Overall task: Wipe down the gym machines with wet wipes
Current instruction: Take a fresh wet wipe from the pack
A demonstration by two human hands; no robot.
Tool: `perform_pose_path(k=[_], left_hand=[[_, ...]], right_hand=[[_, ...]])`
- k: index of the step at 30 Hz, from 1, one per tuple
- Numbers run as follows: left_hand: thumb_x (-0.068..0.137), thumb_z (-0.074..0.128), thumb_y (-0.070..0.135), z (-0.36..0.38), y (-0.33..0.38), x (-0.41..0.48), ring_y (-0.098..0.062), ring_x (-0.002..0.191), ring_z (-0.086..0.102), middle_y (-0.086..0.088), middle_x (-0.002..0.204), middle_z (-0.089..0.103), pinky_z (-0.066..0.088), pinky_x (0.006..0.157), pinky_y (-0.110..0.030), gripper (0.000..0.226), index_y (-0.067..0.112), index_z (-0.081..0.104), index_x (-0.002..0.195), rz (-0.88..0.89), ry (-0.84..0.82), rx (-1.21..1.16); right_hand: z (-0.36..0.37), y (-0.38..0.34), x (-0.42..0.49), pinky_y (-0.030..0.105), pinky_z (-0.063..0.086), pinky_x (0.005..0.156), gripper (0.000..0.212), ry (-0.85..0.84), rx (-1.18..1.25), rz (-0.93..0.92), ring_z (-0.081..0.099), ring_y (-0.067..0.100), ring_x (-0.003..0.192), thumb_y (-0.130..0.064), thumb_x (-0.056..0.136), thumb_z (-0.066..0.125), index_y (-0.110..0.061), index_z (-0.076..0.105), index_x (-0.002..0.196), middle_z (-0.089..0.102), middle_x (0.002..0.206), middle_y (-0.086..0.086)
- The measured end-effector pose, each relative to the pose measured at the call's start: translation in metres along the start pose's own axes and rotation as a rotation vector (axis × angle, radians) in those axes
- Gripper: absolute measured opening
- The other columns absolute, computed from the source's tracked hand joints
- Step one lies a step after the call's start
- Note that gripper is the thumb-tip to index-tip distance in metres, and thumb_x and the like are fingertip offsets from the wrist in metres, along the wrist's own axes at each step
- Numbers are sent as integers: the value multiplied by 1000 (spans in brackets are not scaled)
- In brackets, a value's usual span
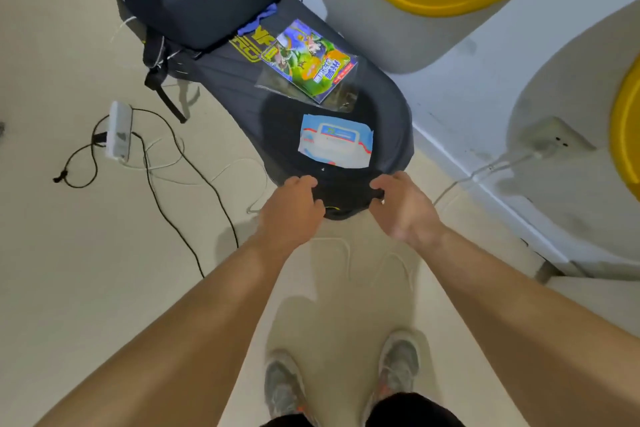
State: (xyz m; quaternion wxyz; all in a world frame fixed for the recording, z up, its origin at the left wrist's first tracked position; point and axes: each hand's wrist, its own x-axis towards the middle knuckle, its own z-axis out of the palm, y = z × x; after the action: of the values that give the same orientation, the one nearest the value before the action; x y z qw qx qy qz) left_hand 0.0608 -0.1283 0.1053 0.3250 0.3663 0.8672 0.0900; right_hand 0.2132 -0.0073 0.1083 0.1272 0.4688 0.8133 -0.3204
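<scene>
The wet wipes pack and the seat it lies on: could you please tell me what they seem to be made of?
Wet wipes pack: thin soft plastic film, it seems, printed blue, white and red, with a slight sheen and a wavy, flexible edge. Seat: dark, matt cover with stitched ribs, probably synthetic leather or fabric over padding; the picture does not settle which.

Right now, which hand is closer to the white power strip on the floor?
Left. The left hand grips the near edge of the dark seat, right of the power strip; the right hand grips the same edge farther right.
</scene>
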Motion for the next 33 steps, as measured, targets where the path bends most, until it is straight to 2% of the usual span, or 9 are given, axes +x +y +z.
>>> perform_pose_path(k=[3,7,9,13,16,21,25,30,33], left_hand=[[98,58,37,14,2,64,-25,131,45,-3,147,47,47,102,-39,51,23,45,145,103,146,124],[96,61,42,36,-6,146,-32,152,13,-1,166,19,23,120,-48,68,28,29,155,318,187,341],[96,59,42,43,-11,177,-31,154,6,1,168,12,17,122,-51,72,29,24,157,382,159,398],[88,67,40,47,-17,196,-20,142,36,5,157,37,38,113,-42,72,28,37,152,417,149,237],[87,68,49,54,-23,182,-17,132,47,6,150,46,45,104,-40,70,29,44,149,384,221,262],[92,58,57,67,-26,166,-17,129,50,9,148,51,42,97,-35,59,31,50,144,294,269,192],[92,60,56,71,-27,173,-16,125,49,6,142,50,40,93,-29,59,27,55,142,320,292,108],[90,61,57,72,-32,178,-15,117,45,5,130,49,46,95,-34,57,27,59,139,348,301,101],[94,53,57,61,-29,183,-9,106,56,8,117,59,47,90,-30,39,36,71,121,302,272,-94]], right_hand=[[17,6,54,33,48,98,42,78,14,-20,56,24,121,-21,99,50,-20,54,141,52,137,2],[44,21,119,36,50,99,47,240,-57,-189,53,24,124,-29,99,56,-17,51,144,52,142,3],[56,29,142,37,45,104,56,260,-67,-234,49,24,128,-36,96,61,-16,47,146,49,146,3],[68,42,161,35,40,107,62,282,7,-259,46,21,127,-39,89,70,-20,48,144,49,145,-1],[66,46,157,33,40,108,61,217,46,-274,46,17,128,-35,89,72,-22,48,144,49,146,-3],[64,48,155,28,41,102,54,157,205,-242,51,13,123,-33,92,70,-26,51,143,52,144,-7],[65,48,169,23,48,89,47,218,323,-182,53,6,104,-32,84,81,-32,61,127,60,132,-9],[70,48,180,28,53,87,48,268,287,-188,58,12,107,-36,77,85,-33,60,118,62,127,-8],[71,49,181,29,49,89,50,266,248,-195,58,14,107,-37,78,84,-33,59,121,62,127,-9]])
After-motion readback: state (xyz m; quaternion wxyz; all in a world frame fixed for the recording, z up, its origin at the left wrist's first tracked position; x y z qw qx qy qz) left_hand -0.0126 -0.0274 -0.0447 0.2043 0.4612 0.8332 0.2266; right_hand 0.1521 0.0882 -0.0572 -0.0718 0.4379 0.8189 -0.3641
